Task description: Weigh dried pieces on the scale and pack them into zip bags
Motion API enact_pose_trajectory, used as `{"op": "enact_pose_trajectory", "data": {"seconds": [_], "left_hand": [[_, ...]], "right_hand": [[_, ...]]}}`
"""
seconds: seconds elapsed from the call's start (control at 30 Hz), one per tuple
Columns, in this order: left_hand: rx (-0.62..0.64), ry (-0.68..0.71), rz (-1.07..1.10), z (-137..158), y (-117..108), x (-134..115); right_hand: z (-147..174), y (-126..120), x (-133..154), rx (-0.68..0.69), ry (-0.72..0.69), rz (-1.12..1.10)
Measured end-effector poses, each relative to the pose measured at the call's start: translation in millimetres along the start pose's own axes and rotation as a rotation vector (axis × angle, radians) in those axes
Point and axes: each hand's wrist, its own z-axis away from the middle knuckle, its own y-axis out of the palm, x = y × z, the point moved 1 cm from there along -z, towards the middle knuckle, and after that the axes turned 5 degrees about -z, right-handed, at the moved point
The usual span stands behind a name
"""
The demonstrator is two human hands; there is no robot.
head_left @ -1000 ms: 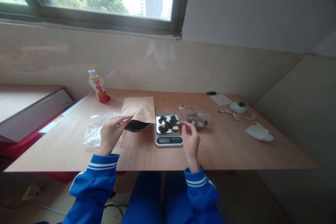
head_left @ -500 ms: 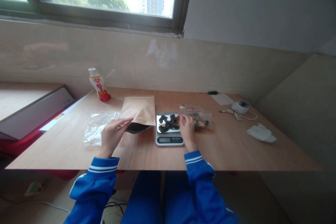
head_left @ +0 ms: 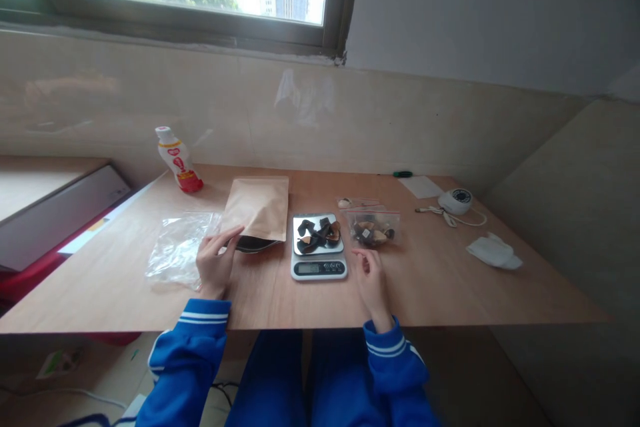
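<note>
My left hand [head_left: 216,265] pinches the near left corner of a brown kraft paper pouch [head_left: 257,207], whose dark-lined mouth gapes towards me. On the steel pan of a small white kitchen scale [head_left: 319,270] lie several dark, curled dried pieces [head_left: 316,235] with some tan patches; the digits on its display are too small to read surely. My right hand [head_left: 371,277] is just right of the scale, fingers loosely curled and slightly apart, with nothing visible in them. Beyond it lies a clear zip bag [head_left: 374,228] holding similar dark and tan pieces.
A crumpled clear plastic bag [head_left: 175,250] lies left of the pouch, with a white and red bottle [head_left: 179,161] behind. Another small zip bag [head_left: 357,203] sits at the back. To the right are a white dome camera [head_left: 455,201] with cable, paper [head_left: 420,187], a green-handled tool [head_left: 403,174] and white tissue [head_left: 494,252].
My right hand has drawn back from the dark pieces on the scale, towards me and to the right. My left hand stays at the pouch's corner. The head view has shifted slightly.
</note>
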Motion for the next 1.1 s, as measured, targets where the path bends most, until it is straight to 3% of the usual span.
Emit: {"op": "enact_pose_trajectory", "data": {"seconds": [0.2, 0.47, 0.8, 1.1], "left_hand": [[-0.016, 0.072, -0.016, 5.3, 4.2, 5.1], [0.013, 0.063, -0.022, 7.7, 2.6, 4.9], [-0.041, 0.074, -0.024, 7.1, 3.0, 4.5], [-0.025, 0.035, -0.039, 7.3, 3.2, 5.7]], "right_hand": [[-1.6, 2.3, -2.3, 0.020, 0.022, 0.002], [-1.2, 1.3, 3.6, 0.011, 0.045, -0.013], [0.1, 0.7, 1.2, 0.071, -0.020, 0.030], [-13.9, 17.8, 33.6, 0.127, -0.250, 0.177]]}}
